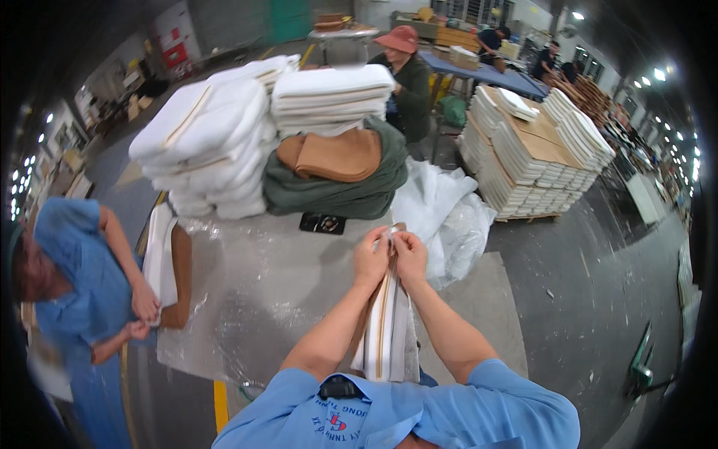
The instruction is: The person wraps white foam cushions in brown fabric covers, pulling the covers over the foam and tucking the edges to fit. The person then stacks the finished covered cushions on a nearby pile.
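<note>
Both my arms reach forward over the near side of the table. My left hand is closed in a pinch on the far end of a long white padded piece with a tan line along its edge. Right beside it, my right hand pinches the same end, fingertips nearly touching the left ones. The piece stands on edge and runs back from my hands toward my body. What exactly lies between the fingertips is too small to make out. Just beyond my hands, crumpled clear plastic sheeting lies at the table's right edge.
White padded stacks and a green cloth bundle topped by brown pieces fill the far side. A black phone lies before them. At left, a co-worker handles a brown-and-white piece; a person in a red hat stands beyond.
</note>
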The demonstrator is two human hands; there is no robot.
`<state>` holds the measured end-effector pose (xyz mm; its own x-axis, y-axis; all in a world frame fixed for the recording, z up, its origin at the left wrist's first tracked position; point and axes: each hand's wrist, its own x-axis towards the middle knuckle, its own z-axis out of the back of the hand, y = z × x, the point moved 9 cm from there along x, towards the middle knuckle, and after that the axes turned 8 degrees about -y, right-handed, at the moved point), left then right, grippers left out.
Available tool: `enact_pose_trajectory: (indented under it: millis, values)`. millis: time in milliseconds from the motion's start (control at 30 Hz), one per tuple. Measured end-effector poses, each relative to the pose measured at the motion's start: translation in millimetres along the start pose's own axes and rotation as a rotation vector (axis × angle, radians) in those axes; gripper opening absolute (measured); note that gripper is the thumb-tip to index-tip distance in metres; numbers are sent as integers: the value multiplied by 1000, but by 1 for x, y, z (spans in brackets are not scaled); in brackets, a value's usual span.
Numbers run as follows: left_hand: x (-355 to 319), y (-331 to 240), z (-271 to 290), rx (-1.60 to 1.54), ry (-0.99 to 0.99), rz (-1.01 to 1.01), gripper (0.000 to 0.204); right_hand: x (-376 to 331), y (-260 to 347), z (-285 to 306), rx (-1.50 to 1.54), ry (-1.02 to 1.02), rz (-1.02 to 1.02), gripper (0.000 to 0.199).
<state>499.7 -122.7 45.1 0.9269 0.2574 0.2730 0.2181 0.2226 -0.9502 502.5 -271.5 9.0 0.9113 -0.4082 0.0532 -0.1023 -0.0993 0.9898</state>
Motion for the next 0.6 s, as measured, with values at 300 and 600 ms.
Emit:
enact_pose_trajectory:
  millis: [300, 600]
  values:
    - [-17, 9, 78, -205, -384, 206, 20, -35, 15, -71, -189, 499, 111, 48]
    - [-125, 63, 243, -228, -634, 326, 19, -82, 48, -70, -783, 480, 704, 54]
